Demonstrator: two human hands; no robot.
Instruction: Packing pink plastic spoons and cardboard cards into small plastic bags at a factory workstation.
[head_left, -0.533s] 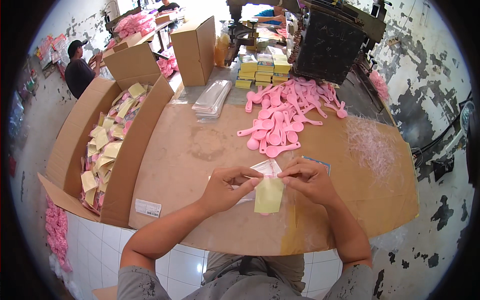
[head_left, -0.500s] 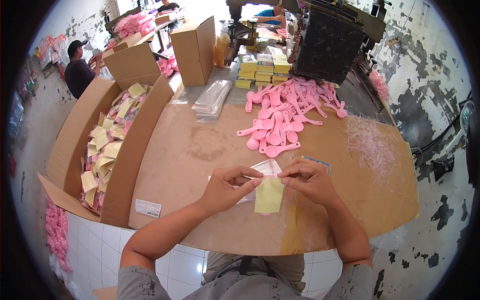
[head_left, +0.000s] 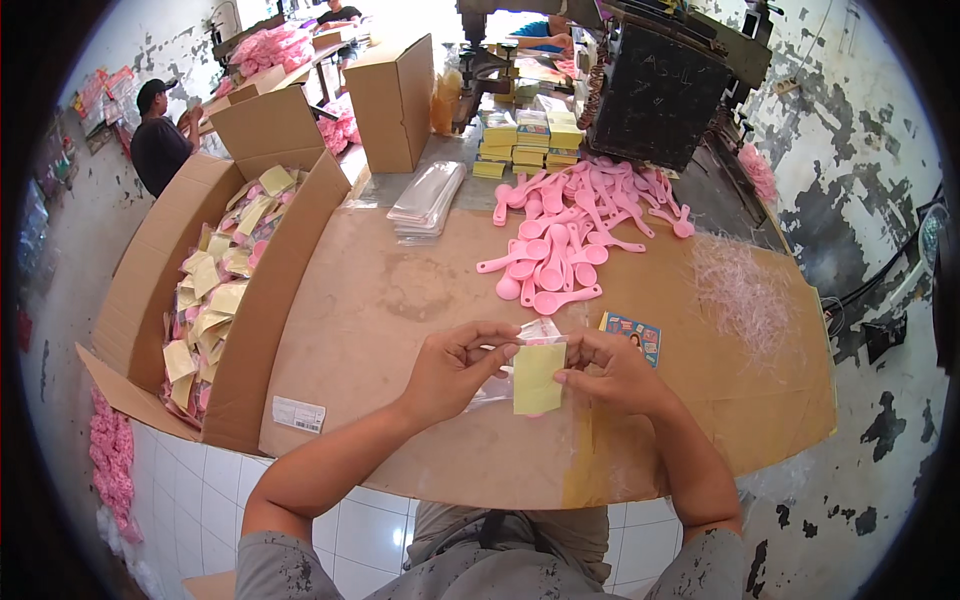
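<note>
In front of me a pale yellow card [head_left: 538,382] hangs upright in a small clear plastic bag [head_left: 541,330]. A sliver of pink shows at the card's lower edge; the rest of that pink thing is hidden behind it. My left hand [head_left: 450,372] is closed, pinching the bag's left upper edge. My right hand [head_left: 620,372] grips the right side, its thumb against the card. Beyond my hands lies a heap of pink plastic measuring spoons [head_left: 556,245]. A colourful printed card [head_left: 645,338] rests just past my right hand.
An open carton [head_left: 250,350] at left holds many bagged pieces. A stack of clear bags [head_left: 428,200] lies near a tall box [head_left: 390,110]. Behind the spoons are card stacks [head_left: 532,135] and a black machine [head_left: 645,95]. Plastic shreds [head_left: 740,290] lie at right.
The bag and yellow card have risen slightly. My right hand has shifted a little, its thumb lower on the card, and more of the printed card shows.
</note>
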